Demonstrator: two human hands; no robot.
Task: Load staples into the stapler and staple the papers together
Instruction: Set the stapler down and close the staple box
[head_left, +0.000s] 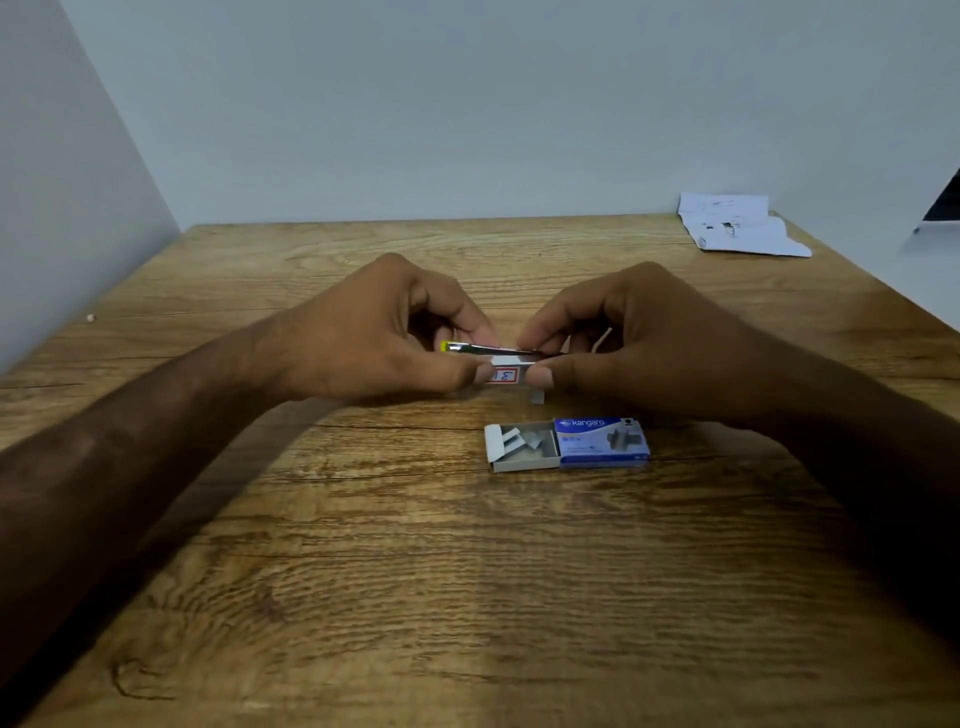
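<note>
The small stapler (498, 351) is held over the middle of the tabletop (363, 571), pinched at its ends by the left hand (374, 338) and the right hand (639, 343). It is judged light, rigid and smooth, and best gripped by its sides. The opened staple box (569, 444) lies just nearer; its strips are likely brittle. The papers (737, 226) lie at the far right corner.

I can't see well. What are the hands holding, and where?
Both hold the stapler: left hand pinches its left end, right hand its right end.

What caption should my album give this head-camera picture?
Left hand and right hand hold a small stapler, open staple box nearby on the table.
</note>
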